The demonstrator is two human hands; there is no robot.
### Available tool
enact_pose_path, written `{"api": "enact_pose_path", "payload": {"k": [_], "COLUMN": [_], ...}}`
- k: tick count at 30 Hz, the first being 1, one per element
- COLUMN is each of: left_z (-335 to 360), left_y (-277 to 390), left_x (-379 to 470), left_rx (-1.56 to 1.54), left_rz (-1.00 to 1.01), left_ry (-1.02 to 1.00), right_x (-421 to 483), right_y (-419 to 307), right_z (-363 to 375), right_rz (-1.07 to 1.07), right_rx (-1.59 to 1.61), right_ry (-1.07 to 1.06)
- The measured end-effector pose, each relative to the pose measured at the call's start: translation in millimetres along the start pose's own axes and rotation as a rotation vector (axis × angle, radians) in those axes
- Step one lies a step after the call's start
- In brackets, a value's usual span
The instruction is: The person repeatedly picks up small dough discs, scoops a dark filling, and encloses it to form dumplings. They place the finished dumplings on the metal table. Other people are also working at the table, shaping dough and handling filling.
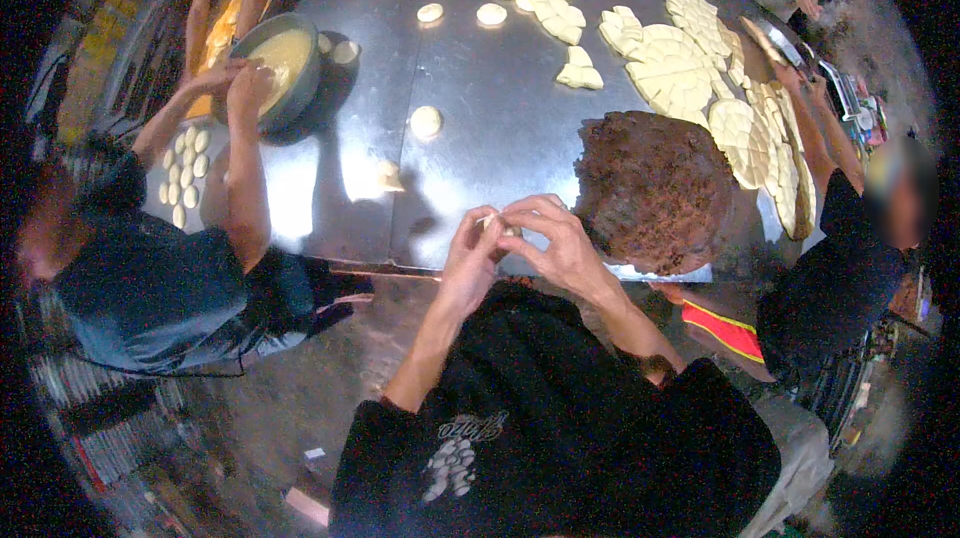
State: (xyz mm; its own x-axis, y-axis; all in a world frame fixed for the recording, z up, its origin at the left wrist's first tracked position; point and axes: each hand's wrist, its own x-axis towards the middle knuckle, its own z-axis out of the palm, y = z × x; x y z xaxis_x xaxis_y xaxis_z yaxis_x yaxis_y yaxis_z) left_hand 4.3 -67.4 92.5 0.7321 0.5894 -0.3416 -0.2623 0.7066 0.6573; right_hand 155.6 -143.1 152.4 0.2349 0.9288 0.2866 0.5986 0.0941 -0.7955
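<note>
At the table's near edge, my left hand [469, 260] and my right hand [559, 242] meet with fingertips pinched around a small pale dough piece [513, 231]. Most of that piece is hidden by the fingers. Just right of my right hand sits a large mound of crumbly dark brown paste [656, 189]. A round flattened dough ball [426, 122] lies farther out on the metal table [480, 80]. A thin scrap of dough [389, 177] rests left of my hands.
At left, a person's hands are at a grey bowl [300, 107] of pale yellow mixture, beside several oval dough pieces [187, 177]. Cut dough slabs [671, 73] cover the far right. There, another person holds a wide blade [784, 43]. Dough rounds [491, 14] lie beyond.
</note>
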Motion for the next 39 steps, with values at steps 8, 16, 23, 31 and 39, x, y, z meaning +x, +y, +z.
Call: {"api": "enact_pose_path", "payload": {"k": [8,16,23,31,39], "left_z": [13,11,4,11,9], "left_y": [-5,-6,-10,2,6], "left_x": [-9,-13,-15,-31,-38], "left_rx": [0.021,0.07,0.023,0.1,0.366], "left_rz": [0.136,0.152,0.127,0.058,0.223], "left_ry": [-0.024,0.076,0.02,-0.017,-0.01], "right_x": [-8,-21,-32,-32,-35], "right_y": [-8,-20,-14,-25,-31], "right_z": [-4,7,10,3,12], "right_rz": [0.383,0.269,0.273,0.161,0.351], "right_rx": [0.202,0.209,0.201,0.171,0.407], "right_ry": [-0.028,0.093,0.068,0.082,0.178]}}
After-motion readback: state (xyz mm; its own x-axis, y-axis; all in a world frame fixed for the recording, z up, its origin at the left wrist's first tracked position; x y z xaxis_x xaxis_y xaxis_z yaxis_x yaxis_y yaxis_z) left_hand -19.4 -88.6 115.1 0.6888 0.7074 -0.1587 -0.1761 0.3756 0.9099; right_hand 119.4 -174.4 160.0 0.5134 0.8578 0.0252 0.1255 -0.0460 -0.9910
